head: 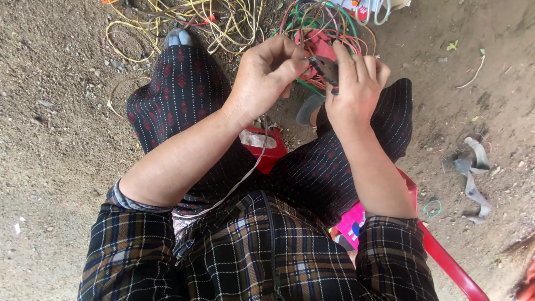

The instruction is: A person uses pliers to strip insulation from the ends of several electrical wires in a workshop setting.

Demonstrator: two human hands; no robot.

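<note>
Head view, person seated on a red stool [446,256] over a bare dirt floor [50,167]. Left hand [264,78] raised above the knees; its grip is pressed together, thumb and forefinger pinching the end of a thin wire [253,167] that trails down across the lap. Right hand [356,83] has its grip wrapped tight round a dark plier-type tool [325,68], the tool's nose touching the left fingertips at the pinched wire.

Judged step: working the wire end with the tool, most likely stripping or cutting; the contact point itself is too small to resolve.

Next move would call for a steady left pinch just beside the tool nose and a controlled squeeze and pull from the right.

Beyond the hands: tangle of yellow wires [223,22] and a red-and-green tangle [320,28] on the floor. Red container [273,150] between the knees. Grey scraps [473,173] lie to the right.
</note>
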